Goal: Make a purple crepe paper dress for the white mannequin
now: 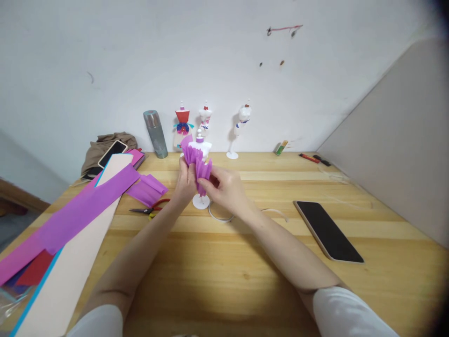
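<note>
In the middle of the table a small white dress-form mannequin [200, 146] stands on a round white base [201, 201], with a purple band at its neck. A strip of pleated purple crepe paper [202, 169] lies slantwise across its front. My left hand [187, 180] grips the paper's left part, close against the mannequin. From the right, my right hand [224, 186] pinches the paper's lower right edge between thumb and fingers. The paper hides most of the mannequin's lower body. Scissors [143, 211] with red and yellow handles lie by my left forearm, partly covered by it.
Left are purple paper sheets [84, 210], a long pale board [80, 262], a brown cloth [101, 150] and a phone [112, 153]. Behind stand a flask [156, 134] and several decorated mannequins [183, 117]. Right are a large phone [328, 230], a glue stick [281, 148] and a white cord [220, 219].
</note>
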The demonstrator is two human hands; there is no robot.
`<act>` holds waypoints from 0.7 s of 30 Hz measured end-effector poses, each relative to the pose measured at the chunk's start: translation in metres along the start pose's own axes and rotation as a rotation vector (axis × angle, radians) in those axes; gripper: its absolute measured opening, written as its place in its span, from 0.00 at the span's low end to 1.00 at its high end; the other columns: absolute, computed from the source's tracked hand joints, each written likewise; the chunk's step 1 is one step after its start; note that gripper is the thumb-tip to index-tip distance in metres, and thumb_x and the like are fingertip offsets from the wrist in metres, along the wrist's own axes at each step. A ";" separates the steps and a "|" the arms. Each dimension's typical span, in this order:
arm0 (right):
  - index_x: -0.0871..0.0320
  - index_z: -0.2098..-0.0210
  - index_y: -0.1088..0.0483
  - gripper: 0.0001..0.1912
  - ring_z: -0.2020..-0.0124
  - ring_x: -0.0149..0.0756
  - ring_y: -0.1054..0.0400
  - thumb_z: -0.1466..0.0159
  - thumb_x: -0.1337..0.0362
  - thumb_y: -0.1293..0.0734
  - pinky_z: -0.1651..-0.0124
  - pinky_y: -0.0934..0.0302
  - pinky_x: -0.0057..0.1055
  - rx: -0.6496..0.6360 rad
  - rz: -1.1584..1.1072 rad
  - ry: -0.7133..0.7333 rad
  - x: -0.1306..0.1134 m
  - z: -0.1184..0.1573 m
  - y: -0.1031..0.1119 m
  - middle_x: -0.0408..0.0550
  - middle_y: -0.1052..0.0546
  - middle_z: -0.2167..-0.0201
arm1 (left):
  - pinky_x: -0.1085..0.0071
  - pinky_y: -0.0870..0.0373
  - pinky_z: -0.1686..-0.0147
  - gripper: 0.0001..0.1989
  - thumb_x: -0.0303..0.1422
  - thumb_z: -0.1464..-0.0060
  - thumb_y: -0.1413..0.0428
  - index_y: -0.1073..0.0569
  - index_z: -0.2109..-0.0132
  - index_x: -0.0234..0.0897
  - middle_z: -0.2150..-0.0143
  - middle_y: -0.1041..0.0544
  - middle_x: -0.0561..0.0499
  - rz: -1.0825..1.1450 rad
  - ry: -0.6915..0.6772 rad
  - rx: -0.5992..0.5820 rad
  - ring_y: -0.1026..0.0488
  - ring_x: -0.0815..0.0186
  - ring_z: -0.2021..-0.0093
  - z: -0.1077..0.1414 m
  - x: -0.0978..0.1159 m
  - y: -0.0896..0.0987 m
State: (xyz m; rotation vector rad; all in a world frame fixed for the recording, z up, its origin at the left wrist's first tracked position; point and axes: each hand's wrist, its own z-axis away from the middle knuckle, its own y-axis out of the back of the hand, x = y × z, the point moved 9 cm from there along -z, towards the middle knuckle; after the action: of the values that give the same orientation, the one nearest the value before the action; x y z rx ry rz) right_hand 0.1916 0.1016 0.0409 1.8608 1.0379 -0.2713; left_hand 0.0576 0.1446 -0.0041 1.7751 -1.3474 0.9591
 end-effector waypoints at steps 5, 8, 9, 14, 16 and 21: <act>0.57 0.74 0.31 0.10 0.78 0.33 0.38 0.38 0.59 0.33 0.71 0.48 0.31 0.011 0.053 -0.050 0.007 -0.001 -0.004 0.45 0.27 0.78 | 0.56 0.40 0.36 0.28 0.55 0.37 0.55 0.31 0.43 0.40 0.46 0.26 0.40 0.015 -0.012 -0.014 0.34 0.52 0.36 -0.002 -0.001 -0.001; 0.57 0.73 0.30 0.10 0.78 0.34 0.36 0.38 0.59 0.34 0.72 0.49 0.32 0.005 0.096 -0.082 0.011 -0.002 -0.008 0.47 0.26 0.78 | 0.56 0.42 0.34 0.31 0.58 0.39 0.57 0.29 0.45 0.39 0.46 0.26 0.40 0.017 0.000 -0.010 0.35 0.52 0.36 -0.003 -0.002 0.000; 0.56 0.74 0.29 0.11 0.78 0.35 0.36 0.38 0.58 0.33 0.72 0.49 0.32 0.008 0.117 -0.092 0.012 -0.002 -0.008 0.47 0.26 0.78 | 0.57 0.43 0.34 0.33 0.59 0.39 0.58 0.29 0.45 0.39 0.45 0.26 0.39 0.021 0.007 -0.014 0.35 0.52 0.36 -0.003 -0.002 -0.001; 0.56 0.72 0.28 0.10 0.77 0.38 0.34 0.38 0.58 0.33 0.72 0.50 0.32 0.014 0.171 -0.099 0.010 -0.004 -0.009 0.49 0.25 0.78 | 0.60 0.38 0.38 0.35 0.61 0.39 0.61 0.30 0.44 0.39 0.45 0.26 0.41 0.087 -0.084 -0.119 0.31 0.55 0.40 -0.001 0.008 -0.008; 0.56 0.71 0.27 0.09 0.76 0.39 0.32 0.37 0.59 0.34 0.73 0.50 0.33 0.005 0.189 -0.084 0.008 -0.005 -0.010 0.50 0.24 0.77 | 0.60 0.35 0.42 0.35 0.62 0.41 0.58 0.30 0.44 0.40 0.47 0.26 0.42 0.101 -0.125 -0.159 0.29 0.55 0.44 0.000 0.013 -0.010; 0.56 0.69 0.27 0.10 0.77 0.39 0.32 0.36 0.60 0.36 0.74 0.53 0.33 -0.023 0.279 -0.035 0.005 -0.005 -0.014 0.50 0.23 0.77 | 0.58 0.31 0.49 0.39 0.62 0.55 0.42 0.32 0.44 0.40 0.56 0.24 0.45 0.116 -0.090 -0.195 0.27 0.52 0.52 -0.002 0.008 -0.010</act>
State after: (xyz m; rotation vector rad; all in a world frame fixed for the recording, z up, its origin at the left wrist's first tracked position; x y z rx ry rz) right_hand 0.1827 0.1111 0.0314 1.9451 0.7431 -0.1264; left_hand 0.0690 0.1450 0.0031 1.6239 -1.5596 0.7867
